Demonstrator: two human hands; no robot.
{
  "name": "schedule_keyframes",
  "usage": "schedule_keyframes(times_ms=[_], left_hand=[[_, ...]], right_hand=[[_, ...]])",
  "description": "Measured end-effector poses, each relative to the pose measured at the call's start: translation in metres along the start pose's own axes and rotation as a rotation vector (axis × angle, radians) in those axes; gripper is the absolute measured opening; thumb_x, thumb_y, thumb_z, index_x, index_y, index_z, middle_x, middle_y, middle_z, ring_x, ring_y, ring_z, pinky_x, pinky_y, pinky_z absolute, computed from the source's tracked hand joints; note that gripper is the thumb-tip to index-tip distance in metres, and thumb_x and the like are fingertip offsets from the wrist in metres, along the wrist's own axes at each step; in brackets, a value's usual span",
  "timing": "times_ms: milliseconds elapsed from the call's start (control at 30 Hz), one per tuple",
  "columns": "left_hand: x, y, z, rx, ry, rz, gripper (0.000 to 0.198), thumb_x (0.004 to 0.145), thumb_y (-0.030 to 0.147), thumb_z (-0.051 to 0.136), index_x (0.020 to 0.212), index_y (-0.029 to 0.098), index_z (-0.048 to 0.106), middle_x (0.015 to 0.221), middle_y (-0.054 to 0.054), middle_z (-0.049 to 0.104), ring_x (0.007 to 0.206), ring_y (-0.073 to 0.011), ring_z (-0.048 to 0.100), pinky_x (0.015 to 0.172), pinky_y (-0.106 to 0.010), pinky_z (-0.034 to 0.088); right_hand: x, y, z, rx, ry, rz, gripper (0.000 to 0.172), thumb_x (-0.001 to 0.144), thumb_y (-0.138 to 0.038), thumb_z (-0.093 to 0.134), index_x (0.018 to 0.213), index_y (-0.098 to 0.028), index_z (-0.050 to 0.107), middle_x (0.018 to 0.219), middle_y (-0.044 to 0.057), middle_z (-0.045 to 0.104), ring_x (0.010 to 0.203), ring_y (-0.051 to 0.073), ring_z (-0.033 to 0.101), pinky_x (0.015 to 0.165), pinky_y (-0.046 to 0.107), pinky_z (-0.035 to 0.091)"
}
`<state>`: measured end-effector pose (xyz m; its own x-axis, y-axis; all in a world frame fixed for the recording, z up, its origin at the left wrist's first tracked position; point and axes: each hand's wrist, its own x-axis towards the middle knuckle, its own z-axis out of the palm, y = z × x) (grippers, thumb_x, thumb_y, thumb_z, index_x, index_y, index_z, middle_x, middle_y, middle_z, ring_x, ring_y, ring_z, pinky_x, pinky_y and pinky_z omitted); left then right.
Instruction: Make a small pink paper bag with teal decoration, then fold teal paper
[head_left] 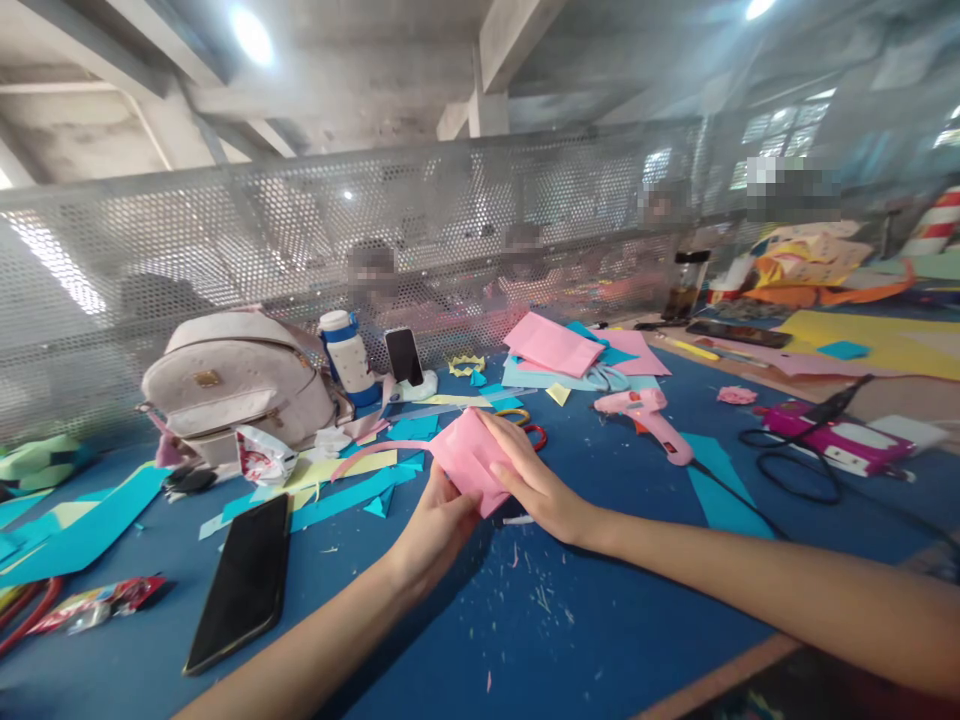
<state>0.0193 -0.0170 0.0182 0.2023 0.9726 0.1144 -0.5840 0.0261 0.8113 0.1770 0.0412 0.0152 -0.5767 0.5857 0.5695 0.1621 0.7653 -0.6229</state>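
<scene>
No text can be read; the marks on the white-and-red wrapper (264, 460), toward the far edge of the blue table (600, 610), are too blurred.

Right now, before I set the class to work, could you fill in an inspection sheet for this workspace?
Surface: blue tabletop, with small scraps in front of the person.
Job's things: pink paper, held up; glue gun lying to its right.
Clutter: paper strips, black phone, red wrapper, backpack, bottle.
Hands: left hand grips the pink paper's lower left; right hand holds its right side.
Cables: glue gun's cord crosses a blue sheet toward the right forearm; dark cable loops by a purple device.
Surroundings: perforated screen beyond the tabletop, people blurred behind it.
</scene>
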Motion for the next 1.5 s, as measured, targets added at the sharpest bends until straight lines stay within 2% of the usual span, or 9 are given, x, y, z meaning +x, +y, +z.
schedule_keyframes(times_ms=[267, 500, 633, 733, 833, 1100, 1200, 1367, 1500], left_hand=[[0.001, 0.001, 0.001, -0.051, -0.051, -0.019, 0.082, 0.076, 0.001, 0.064, 0.145, 0.029, 0.030, 0.140, -0.007, 0.054, 0.137, -0.0235, 0.040, 0.115, -0.041, 0.029], [0.007, 0.007, -0.005, -0.038, 0.050, -0.084, 0.051, 0.073, 0.012, 0.068, 0.123, 0.013, 0.057, 0.118, -0.015, 0.068, 0.110, -0.0299, 0.063, 0.099, -0.045, 0.045], [0.010, 0.012, -0.007, -0.002, 0.071, -0.032, 0.051, 0.070, 0.011, 0.071, 0.119, 0.014, 0.060, 0.116, -0.014, 0.069, 0.107, -0.0281, 0.064, 0.098, -0.042, 0.044], [0.010, 0.012, -0.008, 0.035, 0.072, -0.009, 0.046, 0.069, 0.009, 0.073, 0.114, 0.014, 0.064, 0.112, -0.012, 0.070, 0.105, -0.0255, 0.064, 0.094, -0.036, 0.045], [0.008, 0.010, -0.008, 0.064, 0.038, -0.031, 0.037, 0.070, 0.011, 0.075, 0.106, 0.014, 0.067, 0.108, -0.011, 0.071, 0.100, -0.0224, 0.065, 0.090, -0.032, 0.046], [0.005, 0.012, -0.001, 0.051, -0.016, -0.049, 0.044, 0.070, 0.021, 0.081, 0.110, 0.017, 0.064, 0.106, -0.010, 0.070, 0.095, -0.0210, 0.064, 0.085, -0.032, 0.047], [0.005, 0.013, -0.002, 0.059, 0.013, -0.028, 0.043, 0.073, 0.024, 0.079, 0.112, 0.017, 0.064, 0.109, -0.009, 0.070, 0.099, -0.0205, 0.064, 0.089, -0.031, 0.046], [0.010, 0.020, -0.010, 0.103, 0.023, -0.018, 0.045, 0.072, 0.021, 0.080, 0.114, 0.016, 0.065, 0.109, -0.010, 0.071, 0.093, -0.0194, 0.067, 0.085, -0.030, 0.049], [0.015, 0.029, -0.016, 0.128, 0.039, 0.033, 0.049, 0.071, 0.020, 0.080, 0.117, 0.018, 0.063, 0.107, -0.008, 0.072, 0.102, -0.0201, 0.066, 0.096, -0.032, 0.046]], right_hand=[[-0.001, 0.000, -0.003, -0.171, -0.055, -0.012, 0.059, 0.101, -0.035, 0.032, 0.154, -0.032, 0.005, 0.162, 0.000, 0.008, 0.148, 0.021, 0.007, 0.122, 0.045, 0.010], [0.004, -0.004, -0.007, 0.313, 0.002, 0.079, 0.050, 0.101, -0.040, 0.035, 0.149, -0.036, 0.025, 0.159, -0.001, 0.022, 0.145, 0.021, 0.020, 0.120, 0.045, 0.018], [0.012, 0.005, -0.012, 0.471, 0.147, 0.211, 0.045, 0.096, -0.041, 0.046, 0.140, -0.033, 0.037, 0.148, 0.007, 0.039, 0.126, 0.022, 0.050, 0.107, 0.046, 0.041], [0.018, 0.012, -0.017, 0.492, 0.123, 0.303, 0.038, 0.091, -0.040, 0.054, 0.125, -0.024, 0.050, 0.114, 0.008, 0.062, 0.104, 0.021, 0.061, 0.092, 0.043, 0.050], [0.024, 0.009, -0.025, 0.508, 0.090, 0.327, 0.033, 0.087, -0.037, 0.059, 0.115, -0.021, 0.054, 0.091, 0.004, 0.061, 0.087, 0.018, 0.062, 0.081, 0.037, 0.052], [0.043, -0.022, -0.045, 0.515, 0.089, 0.276, 0.028, 0.084, -0.033, 0.063, 0.109, -0.022, 0.056, 0.092, 0.001, 0.053, 0.066, 0.009, 0.053, 0.060, 0.026, 0.050], [0.058, -0.032, -0.051, 0.460, -0.004, 0.235, 0.029, 0.082, -0.033, 0.065, 0.108, -0.021, 0.057, 0.091, 0.002, 0.054, 0.064, 0.009, 0.052, 0.052, 0.023, 0.045], [0.093, -0.055, -0.069, 0.127, -0.279, 0.043, 0.024, 0.076, -0.025, 0.069, 0.099, -0.019, 0.064, 0.095, 0.003, 0.063, 0.070, 0.011, 0.055, 0.062, 0.027, 0.048], [0.113, -0.075, -0.083, -0.140, -0.255, -0.064, 0.021, 0.080, -0.017, 0.061, 0.100, -0.020, 0.067, 0.093, 0.002, 0.068, 0.070, 0.012, 0.057, 0.063, 0.028, 0.047]])
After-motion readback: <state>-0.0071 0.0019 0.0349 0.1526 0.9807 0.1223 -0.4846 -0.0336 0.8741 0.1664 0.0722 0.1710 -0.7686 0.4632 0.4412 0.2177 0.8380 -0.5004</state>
